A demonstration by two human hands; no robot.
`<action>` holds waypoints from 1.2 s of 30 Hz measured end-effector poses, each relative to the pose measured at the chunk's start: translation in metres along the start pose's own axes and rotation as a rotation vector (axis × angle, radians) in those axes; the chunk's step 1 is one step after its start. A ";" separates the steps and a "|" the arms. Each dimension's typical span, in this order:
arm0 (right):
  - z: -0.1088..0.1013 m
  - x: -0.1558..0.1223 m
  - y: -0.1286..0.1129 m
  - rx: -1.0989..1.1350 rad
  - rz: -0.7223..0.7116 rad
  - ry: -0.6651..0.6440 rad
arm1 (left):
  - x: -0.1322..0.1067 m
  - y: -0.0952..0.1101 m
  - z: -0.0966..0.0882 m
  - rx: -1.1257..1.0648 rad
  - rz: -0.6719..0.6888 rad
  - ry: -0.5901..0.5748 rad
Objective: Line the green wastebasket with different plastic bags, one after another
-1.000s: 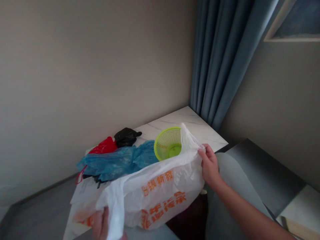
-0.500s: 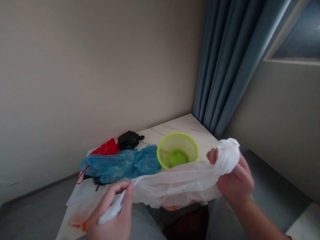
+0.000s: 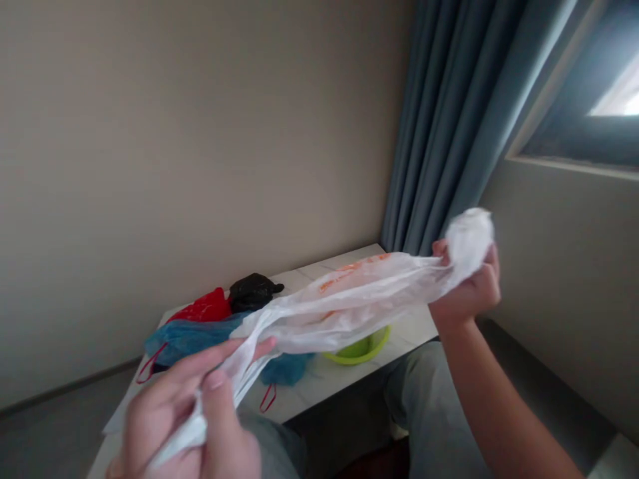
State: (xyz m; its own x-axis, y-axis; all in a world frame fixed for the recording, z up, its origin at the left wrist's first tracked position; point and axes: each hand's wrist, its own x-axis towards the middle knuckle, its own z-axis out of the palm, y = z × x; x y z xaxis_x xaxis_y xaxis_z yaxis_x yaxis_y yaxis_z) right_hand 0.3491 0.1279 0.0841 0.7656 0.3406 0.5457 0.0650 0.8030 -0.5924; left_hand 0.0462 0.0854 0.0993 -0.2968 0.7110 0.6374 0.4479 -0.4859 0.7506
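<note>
A white plastic bag (image 3: pixel 344 303) with orange print is stretched in the air between my two hands, above the table. At the lower left, my left hand (image 3: pixel 192 406) grips one gathered end, thumb and fingers closed on it. My right hand (image 3: pixel 469 286), farther off and higher, is closed round the other end, and a bunched wad of the bag sticks up over its fingers. Behind and below the stretched bag sits a light-green plastic basket (image 3: pixel 362 349), mostly covered from view. A blue plastic bag (image 3: pixel 192 339) lies just beyond my left hand.
On the white marbled table (image 3: pixel 319 392) a red bag (image 3: pixel 204 306) and a black plastic bag (image 3: pixel 254 291) lie near the wall. A thin red loop (image 3: pixel 268 398) shows near the front edge. A blue-grey curtain (image 3: pixel 444 120) hangs at the right, and my knees are under the table edge.
Both hands have kept hold of the white bag. My right hand has risen, and the bag now slants upward, more tightly drawn, its orange print turned to the top and the basket more covered.
</note>
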 end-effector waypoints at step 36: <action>-0.026 -0.105 0.126 -1.333 0.567 -1.756 | -0.010 -0.100 0.040 -0.007 -0.419 -0.907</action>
State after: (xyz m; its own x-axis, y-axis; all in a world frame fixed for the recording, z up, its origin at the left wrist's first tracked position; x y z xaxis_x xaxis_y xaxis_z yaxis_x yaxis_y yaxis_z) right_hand 0.2935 0.1806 -0.0635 -0.2248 0.8914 -0.3934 0.9345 0.0829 -0.3463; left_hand 0.0382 0.1474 0.0112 0.3276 0.9434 -0.0507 0.4484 -0.1081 0.8873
